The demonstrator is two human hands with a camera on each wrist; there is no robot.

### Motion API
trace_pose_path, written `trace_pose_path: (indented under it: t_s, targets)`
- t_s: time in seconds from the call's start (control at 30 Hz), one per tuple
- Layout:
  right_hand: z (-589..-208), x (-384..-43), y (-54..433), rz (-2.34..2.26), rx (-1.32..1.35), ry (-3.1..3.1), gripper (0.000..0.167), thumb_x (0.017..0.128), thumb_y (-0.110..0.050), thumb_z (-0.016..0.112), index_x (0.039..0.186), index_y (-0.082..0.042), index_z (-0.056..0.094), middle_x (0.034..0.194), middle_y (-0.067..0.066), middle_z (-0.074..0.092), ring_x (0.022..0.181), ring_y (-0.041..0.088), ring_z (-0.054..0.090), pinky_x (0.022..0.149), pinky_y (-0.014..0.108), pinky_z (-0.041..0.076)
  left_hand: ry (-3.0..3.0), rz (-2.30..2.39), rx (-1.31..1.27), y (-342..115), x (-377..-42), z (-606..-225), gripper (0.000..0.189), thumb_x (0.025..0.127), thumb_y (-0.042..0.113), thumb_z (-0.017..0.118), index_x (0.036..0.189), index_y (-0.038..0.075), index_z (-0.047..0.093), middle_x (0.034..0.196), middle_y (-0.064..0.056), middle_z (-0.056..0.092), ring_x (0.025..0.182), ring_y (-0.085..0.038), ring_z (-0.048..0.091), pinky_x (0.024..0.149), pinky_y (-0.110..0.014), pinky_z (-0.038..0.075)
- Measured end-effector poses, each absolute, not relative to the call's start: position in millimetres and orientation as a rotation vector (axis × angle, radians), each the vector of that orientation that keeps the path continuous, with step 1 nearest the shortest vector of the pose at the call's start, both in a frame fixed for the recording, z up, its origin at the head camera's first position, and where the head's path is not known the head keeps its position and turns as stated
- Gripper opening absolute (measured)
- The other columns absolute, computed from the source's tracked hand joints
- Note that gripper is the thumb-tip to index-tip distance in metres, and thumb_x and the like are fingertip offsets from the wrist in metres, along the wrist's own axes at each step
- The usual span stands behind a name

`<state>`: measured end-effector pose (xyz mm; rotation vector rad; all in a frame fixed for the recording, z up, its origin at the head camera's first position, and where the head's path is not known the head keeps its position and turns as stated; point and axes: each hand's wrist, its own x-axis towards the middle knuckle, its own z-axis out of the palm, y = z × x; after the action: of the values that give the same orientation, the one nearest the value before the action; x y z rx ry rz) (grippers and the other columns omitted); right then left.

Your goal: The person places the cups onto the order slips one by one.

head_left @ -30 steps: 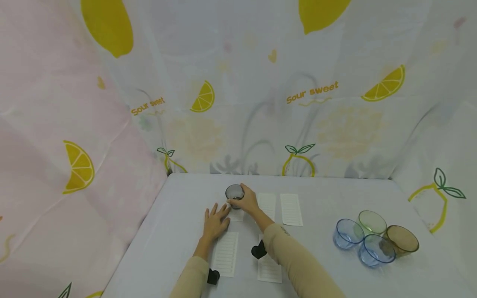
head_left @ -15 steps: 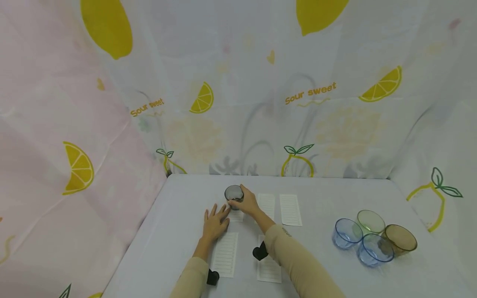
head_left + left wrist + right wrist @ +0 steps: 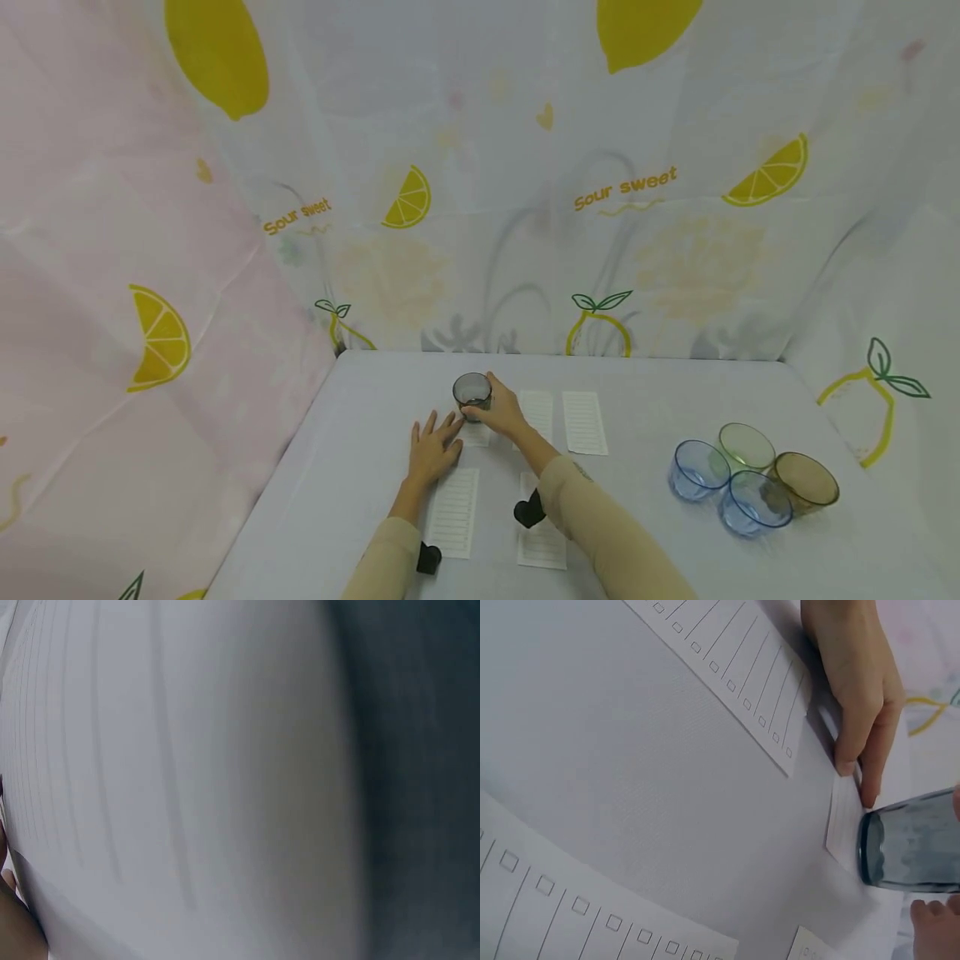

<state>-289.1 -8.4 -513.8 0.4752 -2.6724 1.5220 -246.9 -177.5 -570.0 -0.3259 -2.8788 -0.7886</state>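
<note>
A grey clear glass (image 3: 468, 387) stands upright at the far end of a small lined paper sheet (image 3: 476, 437). My right hand (image 3: 504, 410) grips it from the right, thumb in front and a finger behind. Just left of that sheet, my left hand (image 3: 432, 450) lies palm down with fingers spread. In the right wrist view, fingertips of the left hand (image 3: 860, 682) press the sheet (image 3: 844, 821) right beside the base of the glass (image 3: 911, 844). Lined paper (image 3: 112, 750) fills much of the left wrist view, with part of a hand (image 3: 19, 930) at its lower left edge.
At the right of the table stand two blue glasses (image 3: 697, 479), a green one (image 3: 746, 440) and an amber one (image 3: 813, 483), close together. More lined sheets lie near the forearms (image 3: 452, 517) and right of the grey glass (image 3: 585, 423). A lemon-print cloth (image 3: 495, 167) hangs behind.
My right wrist and forearm have shifted slightly to the right, with the hand still holding the grey glass. The left hand has stayed put.
</note>
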Motion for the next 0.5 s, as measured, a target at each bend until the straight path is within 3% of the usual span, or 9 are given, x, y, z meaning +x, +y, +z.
trace_pose_path:
  t_s: [0.2, 0.5]
  targets:
    - [-504, -276, 26, 1.496, 0.505, -2.703, 0.077, 0.082, -0.021, 0.073, 0.137, 0.015, 0.032, 0.141, 0.032, 0.036, 0.127, 0.046, 0.039, 0.104, 0.050, 0.037, -2.865, -0.803, -0.311, -176, -248, -570, 0.045, 0.084, 0.021, 0.052, 0.126, 0.008, 0.060, 0.137, -0.013, 0.050, 0.136, -0.043, 0.028, 0.110, -0.063, 0.008]
    - [-481, -246, 130, 1.375, 0.609, -2.776, 0.064, 0.084, -0.017, 0.071, 0.130, 0.016, 0.043, 0.133, 0.033, 0.046, 0.123, 0.047, 0.043, 0.098, 0.051, 0.043, -2.846, -0.839, -0.343, -179, -248, -573, 0.043, 0.085, 0.019, 0.055, 0.126, 0.006, 0.060, 0.137, -0.014, 0.050, 0.136, -0.044, 0.028, 0.109, -0.065, 0.007]
